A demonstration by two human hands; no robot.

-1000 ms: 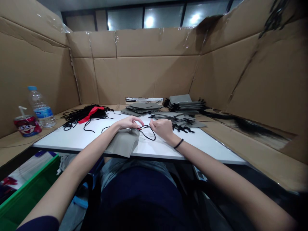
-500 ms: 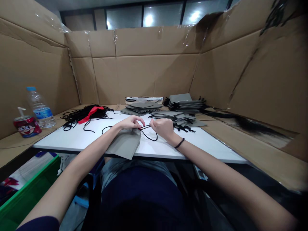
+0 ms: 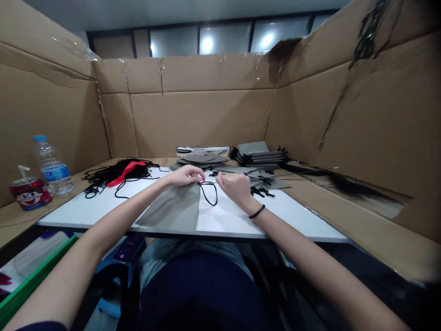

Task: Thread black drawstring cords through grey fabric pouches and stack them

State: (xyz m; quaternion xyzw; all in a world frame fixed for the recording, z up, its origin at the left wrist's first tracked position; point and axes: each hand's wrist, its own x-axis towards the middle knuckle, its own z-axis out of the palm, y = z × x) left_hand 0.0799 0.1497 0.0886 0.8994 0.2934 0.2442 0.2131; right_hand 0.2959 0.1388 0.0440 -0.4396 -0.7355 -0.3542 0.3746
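My left hand (image 3: 184,175) and my right hand (image 3: 234,185) are close together above a white table (image 3: 285,214). A thin black cord (image 3: 208,193) hangs in a small loop between them, with a small red mark near my left fingertips. The left fingertips pinch the cord, and the right fingers seem to hold its other side. A flat grey fabric pouch (image 3: 170,209) lies under my left wrist, its top edge near the cord. My fingers hide the cord's ends.
Stacked grey pouches with black cords (image 3: 260,154) stand at the back right, and a tangled black cord pile with a red strip (image 3: 120,174) lies left. A water bottle (image 3: 53,168) and a red can (image 3: 30,194) stand further left. Cardboard walls (image 3: 193,119) surround the table.
The cord loop has shrunk, and its stretch to the left of my left hand is gone. The grey pouch now lies wider and flatter. The whole view has tilted slightly.
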